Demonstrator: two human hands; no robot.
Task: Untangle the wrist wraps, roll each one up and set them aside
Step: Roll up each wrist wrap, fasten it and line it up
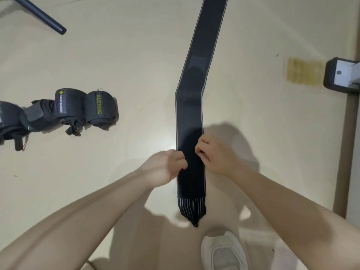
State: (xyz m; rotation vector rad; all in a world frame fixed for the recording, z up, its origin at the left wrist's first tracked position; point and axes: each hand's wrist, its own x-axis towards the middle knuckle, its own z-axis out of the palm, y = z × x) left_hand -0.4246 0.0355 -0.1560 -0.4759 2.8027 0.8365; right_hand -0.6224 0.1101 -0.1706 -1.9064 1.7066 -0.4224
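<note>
Two bare hands grip a long black wrap stretched out flat on a pale floor

The wrap (190, 114) runs past the top edge of the view, so its far end is cut off; its near end, with white stripes and a small loop, lies by a white shoe (224, 252). The left hand (167, 166) pinches the wrap's left edge with curled fingers, and the right hand (214, 152) pinches the right edge; the fingertips are tucked out of sight. The floor (116, 55) is smooth and cream. At the left, rolled wraps (85, 108) lie in a row, the outermost cut off by the frame. A dark pole (44, 18) sits upper left, a grey bracket (342, 75) at the right edge
</note>
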